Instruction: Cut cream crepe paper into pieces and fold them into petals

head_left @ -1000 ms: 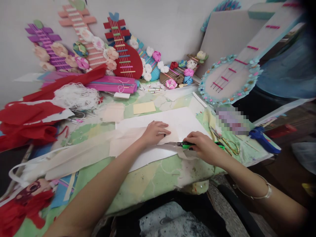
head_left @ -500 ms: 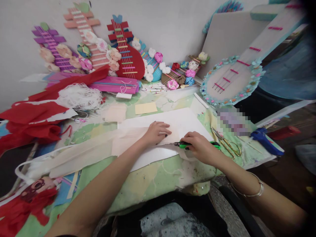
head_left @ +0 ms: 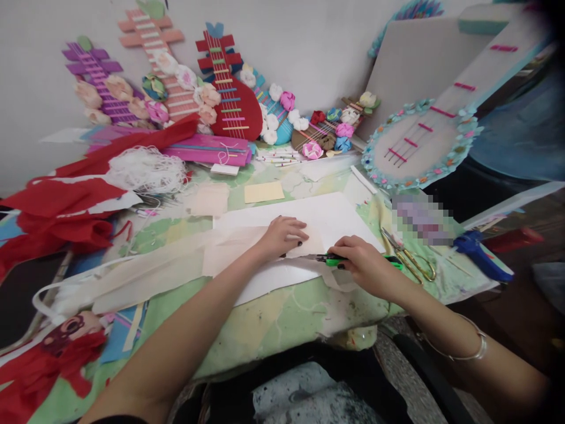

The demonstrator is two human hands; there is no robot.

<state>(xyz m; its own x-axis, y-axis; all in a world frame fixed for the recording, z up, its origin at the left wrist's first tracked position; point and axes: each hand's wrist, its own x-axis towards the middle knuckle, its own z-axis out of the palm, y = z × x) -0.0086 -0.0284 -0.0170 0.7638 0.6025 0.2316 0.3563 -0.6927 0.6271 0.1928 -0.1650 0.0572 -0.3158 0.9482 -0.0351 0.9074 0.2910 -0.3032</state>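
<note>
My left hand (head_left: 285, 237) lies with fingers spread on a sheet of thin beige paper (head_left: 314, 238), pressing it down. Beneath that paper is a white board (head_left: 339, 213). In my right hand (head_left: 366, 268) is a green utility knife (head_left: 336, 259), its blade pointing left along the paper's near edge, close to the left fingertips. A pale strip of paper (head_left: 338, 281) curls below the knife. The long beige sheet (head_left: 150, 272) runs off to the left under my left forearm. What lies under the left palm is hidden.
Gold-handled scissors (head_left: 410, 259) and a blue tool (head_left: 483, 256) lie to the right. A yellow paper piece (head_left: 263, 192) sits behind the board. Red cloth (head_left: 66, 206) and white string (head_left: 148, 171) are heaped at left. Decorated model instruments (head_left: 236, 109) lean against the wall.
The view has shifted slightly, moving everything a little rightward. My right hand and the utility knife have slid slightly right along the paper edge. My left hand stays in place on the paper.
</note>
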